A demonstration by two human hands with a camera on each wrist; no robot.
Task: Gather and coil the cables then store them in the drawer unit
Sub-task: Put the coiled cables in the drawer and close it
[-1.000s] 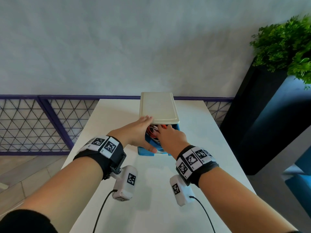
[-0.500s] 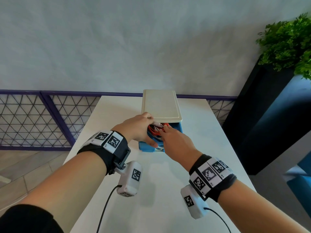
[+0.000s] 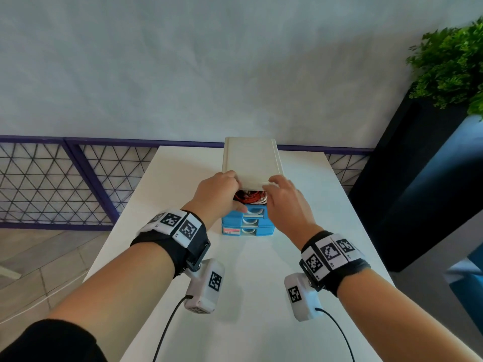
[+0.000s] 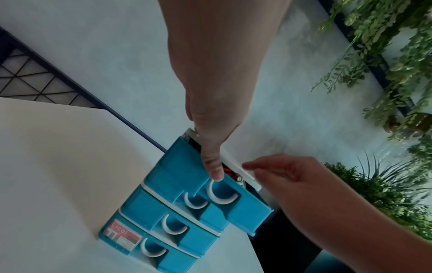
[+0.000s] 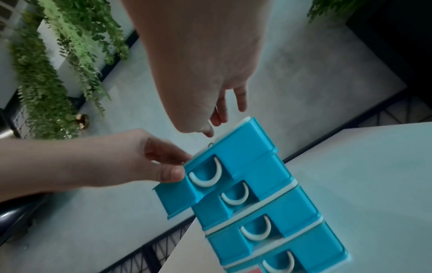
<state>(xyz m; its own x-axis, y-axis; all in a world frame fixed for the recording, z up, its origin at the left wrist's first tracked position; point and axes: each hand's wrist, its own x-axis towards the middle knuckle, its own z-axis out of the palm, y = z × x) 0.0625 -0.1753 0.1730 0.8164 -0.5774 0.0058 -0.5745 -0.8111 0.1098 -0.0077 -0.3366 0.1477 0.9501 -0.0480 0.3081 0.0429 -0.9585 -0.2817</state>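
A blue drawer unit (image 3: 248,229) with a white top (image 3: 252,160) stands mid-table. Its top drawer (image 3: 257,211) is pulled partly out. Coiled red and white cables (image 3: 249,197) lie inside it. My left hand (image 3: 219,194) grips the drawer's left front corner, thumb on the front (image 4: 214,166) beside the white handle. My right hand (image 3: 285,202) is out of the drawer, its relaxed fingers touching the white top's front right edge (image 4: 247,174). In the right wrist view the left hand (image 5: 140,160) pinches the drawer front (image 5: 210,177). Most of the cables are hidden under the top.
The white table (image 3: 183,192) runs back to a purple mesh railing (image 3: 65,178) and a grey wall. A tall black planter (image 3: 418,165) with green foliage (image 3: 449,61) stands off the right edge. Three lower drawers sit closed.
My right hand has come out of the top drawer and moved up to the unit's top right edge. The left hand stays on the drawer, which looks pushed further in.
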